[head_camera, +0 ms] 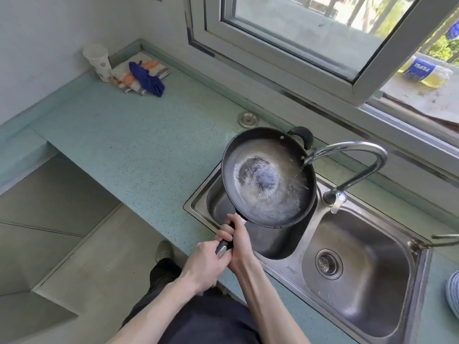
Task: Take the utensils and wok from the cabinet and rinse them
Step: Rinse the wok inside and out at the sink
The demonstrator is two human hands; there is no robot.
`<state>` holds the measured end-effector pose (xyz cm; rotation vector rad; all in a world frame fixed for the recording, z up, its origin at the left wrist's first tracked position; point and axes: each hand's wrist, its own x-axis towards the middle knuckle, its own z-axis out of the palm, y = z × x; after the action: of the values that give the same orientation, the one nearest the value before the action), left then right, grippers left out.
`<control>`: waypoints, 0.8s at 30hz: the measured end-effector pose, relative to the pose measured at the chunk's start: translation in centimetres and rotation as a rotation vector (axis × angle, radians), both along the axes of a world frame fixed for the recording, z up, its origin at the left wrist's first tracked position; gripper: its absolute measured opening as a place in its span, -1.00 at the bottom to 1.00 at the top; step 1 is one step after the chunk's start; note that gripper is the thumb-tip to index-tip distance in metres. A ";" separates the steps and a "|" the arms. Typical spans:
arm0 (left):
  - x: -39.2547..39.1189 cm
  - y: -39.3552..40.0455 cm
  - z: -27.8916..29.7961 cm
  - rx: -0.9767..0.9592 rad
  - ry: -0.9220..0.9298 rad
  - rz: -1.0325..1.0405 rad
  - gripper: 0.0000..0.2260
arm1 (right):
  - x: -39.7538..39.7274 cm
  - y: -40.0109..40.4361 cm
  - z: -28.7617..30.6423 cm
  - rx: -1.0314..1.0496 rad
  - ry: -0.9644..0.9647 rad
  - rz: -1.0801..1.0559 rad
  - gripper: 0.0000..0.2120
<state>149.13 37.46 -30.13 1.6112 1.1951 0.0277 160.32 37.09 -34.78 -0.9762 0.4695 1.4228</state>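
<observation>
A black wok point(268, 177) is held over the left basin of a steel double sink point(419, 247). Water runs from the curved faucet point(357, 155) onto the wok's right inner wall and pools in its middle. Both hands grip the wok's long handle point(223, 248): my left hand point(202, 265) holds its near end, and my right hand point(236, 242) closes around it nearer the pan. A small black loop handle shows at the wok's far rim. No utensils are visible.
A teal countertop point(129, 135) stretches left of the sink. At its back corner stand paper cups point(98, 62) beside folded cloths point(141, 73). A round metal cap point(248, 118) sits by the wall. The right basin has a drain strainer point(328, 263). A window opens above the faucet.
</observation>
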 end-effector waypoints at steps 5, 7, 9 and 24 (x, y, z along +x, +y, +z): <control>0.5 0.1 0.0 -0.094 -0.074 -0.013 -0.67 | 0.5 -0.1 0.8 -0.093 -0.113 -0.058 -0.67; 0.6 0.2 0.1 -0.206 -0.134 -0.009 -0.71 | 0.6 -0.2 0.8 -0.169 -0.192 -0.060 -0.69; 0.8 0.0 0.0 -0.311 -0.197 -0.010 -0.72 | 0.8 -0.4 0.8 -0.223 -0.258 -0.060 -0.69; 0.9 -0.9 -0.2 -0.383 -0.155 0.042 -0.76 | 0.3 -1.3 -0.9 -0.230 -0.197 -0.001 -0.75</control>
<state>150.01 36.59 -30.35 1.2263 1.0423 -0.0460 160.58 35.82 -35.65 -1.2877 0.4932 1.2744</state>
